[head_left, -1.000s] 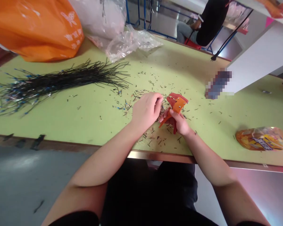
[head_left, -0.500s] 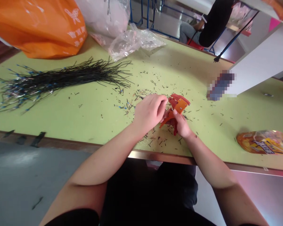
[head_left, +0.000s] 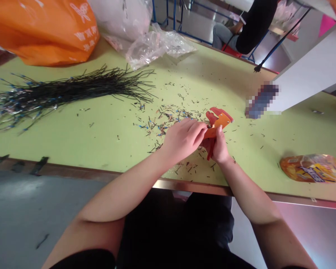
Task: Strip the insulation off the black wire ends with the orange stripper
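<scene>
Seated at a green table (head_left: 100,142), a worker's right hand (head_left: 220,148) is clamped round the handles of an orange tool (head_left: 220,120), its head tilted up & away. The left hand (head_left: 184,139) is just beside it, fingertips bunched vs. the tool's near side; what they pinch can't be told. Clippings (head_left: 168,117) litter the top near both hands, w/ a wire bundle (head_left: 72,89) well left

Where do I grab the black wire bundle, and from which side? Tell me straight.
Take the black wire bundle at its dense middle, where the strands run together; both ends fan out loose. Come from above, fingers across the strands, since it lies flat on the green table. The left hand is the nearer; the right hand is shut on the orange tool.
</scene>
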`<state>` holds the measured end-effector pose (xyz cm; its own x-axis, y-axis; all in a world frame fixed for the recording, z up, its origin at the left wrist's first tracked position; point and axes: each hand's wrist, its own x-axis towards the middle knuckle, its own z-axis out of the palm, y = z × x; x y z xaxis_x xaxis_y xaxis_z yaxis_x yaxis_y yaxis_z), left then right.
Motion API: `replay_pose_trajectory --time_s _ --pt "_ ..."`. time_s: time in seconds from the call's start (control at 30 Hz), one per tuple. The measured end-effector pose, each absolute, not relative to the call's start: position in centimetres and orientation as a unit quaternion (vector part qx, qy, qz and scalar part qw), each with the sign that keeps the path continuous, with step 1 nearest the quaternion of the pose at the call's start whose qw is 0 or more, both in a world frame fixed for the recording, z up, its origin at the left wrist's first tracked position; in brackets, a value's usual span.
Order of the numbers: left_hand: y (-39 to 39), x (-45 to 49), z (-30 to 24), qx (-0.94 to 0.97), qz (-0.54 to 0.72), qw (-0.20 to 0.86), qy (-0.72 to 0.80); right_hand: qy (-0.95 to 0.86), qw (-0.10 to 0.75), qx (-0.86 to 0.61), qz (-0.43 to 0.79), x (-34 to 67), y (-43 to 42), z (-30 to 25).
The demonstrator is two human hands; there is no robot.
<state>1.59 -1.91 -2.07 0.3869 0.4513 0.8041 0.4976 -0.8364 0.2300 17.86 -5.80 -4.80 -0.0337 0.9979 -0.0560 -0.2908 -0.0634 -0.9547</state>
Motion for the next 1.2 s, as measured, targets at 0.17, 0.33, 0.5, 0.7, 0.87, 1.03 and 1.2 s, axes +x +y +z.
replay_pose_trajectory --time_s 0.17,0.33,0.5,0.7,0.87,1.03,1.2 --pt "-1.8 1.6 -2.0 -0.83 -0.489 0.036 -0.266 -0.408 0.57 -0.429 0.569 18.0 -5.8 -5.0" --pt "-2.0 1.8 -2.0 -0.833 -0.49 0.045 -0.254 -0.395 0.574 -0.464 0.547 18.0 -5.8 -5.3" --pt "-2.2 1.8 -1.9 -0.835 -0.491 0.044 -0.246 -0.399 0.57 -0.477 0.537 18.2 -5.9 -5.1" --pt "-2.2 1.7 -1.9 -0.838 -0.483 0.033 -0.25 -0.425 0.553 -0.497 0.516 18.1 -6.1 -4.9" --pt "-2.3 1.7 -1.9 -0.839 -0.485 0.023 -0.246 -0.442 0.546 -0.504 0.502 17.9 -6.3 -4.6" --pt "-2.5 1.8 -1.8 -0.836 -0.492 0.01 -0.243 -0.452 0.539 -0.496 0.508 17.6 -6.2 -4.3" --pt "-2.0 1.2 -1.6 -0.811 -0.507 -0.1 -0.274 -0.427 0.535 -0.423 0.594 18.1 -5.8 -3.5"
